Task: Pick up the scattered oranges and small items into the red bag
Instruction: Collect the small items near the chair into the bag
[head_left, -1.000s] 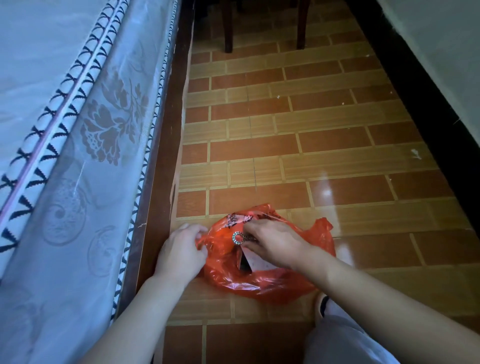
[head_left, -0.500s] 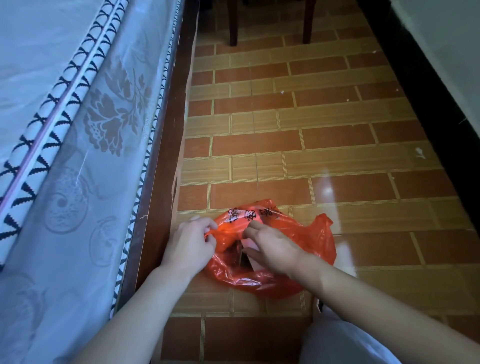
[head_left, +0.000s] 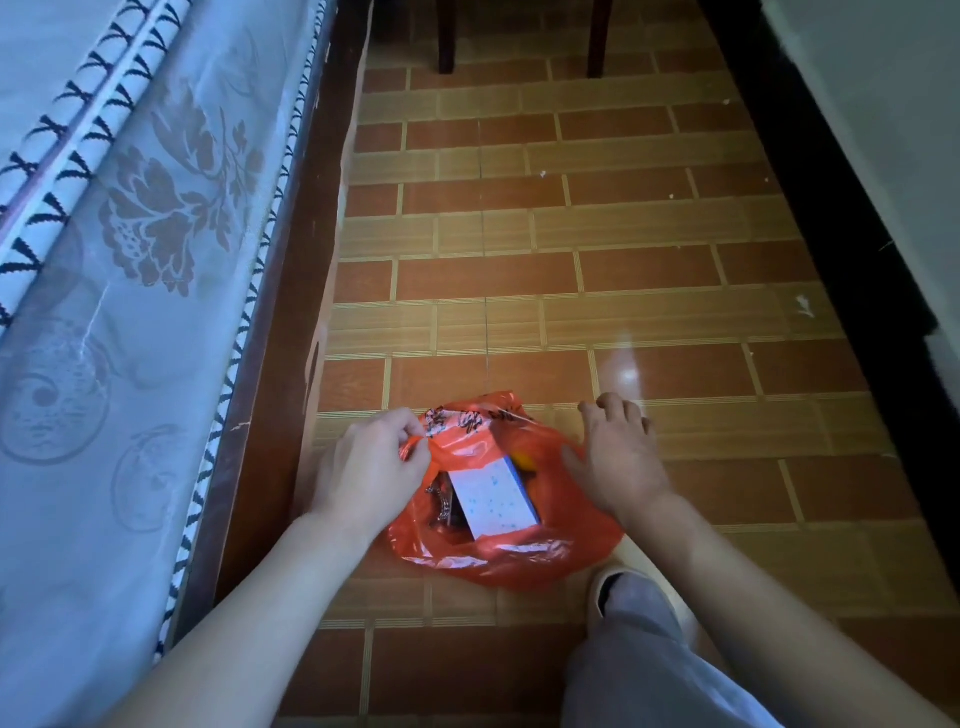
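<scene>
A red plastic bag (head_left: 524, 556) lies open on the tiled floor in front of me. Inside it shows a white box with small blue dots (head_left: 493, 496), a dark metal chain-like item (head_left: 439, 499) to its left, and a bit of an orange (head_left: 522, 460) behind the box. My left hand (head_left: 371, 467) pinches the bag's left rim between thumb and fingers. My right hand (head_left: 618, 452) hovers over the bag's right side with fingers loosely bent, holding nothing.
A bed with a white patterned cover (head_left: 104, 312) and a brown wooden frame (head_left: 291, 291) runs along the left. Two chair legs (head_left: 447, 36) stand at the far end. A dark skirting and white wall (head_left: 857, 156) close the right. My foot in a slipper (head_left: 618, 577) is beside the bag.
My right hand has come out of the bag and moved to its right side, uncovering the white box. My left hand still holds the rim.
</scene>
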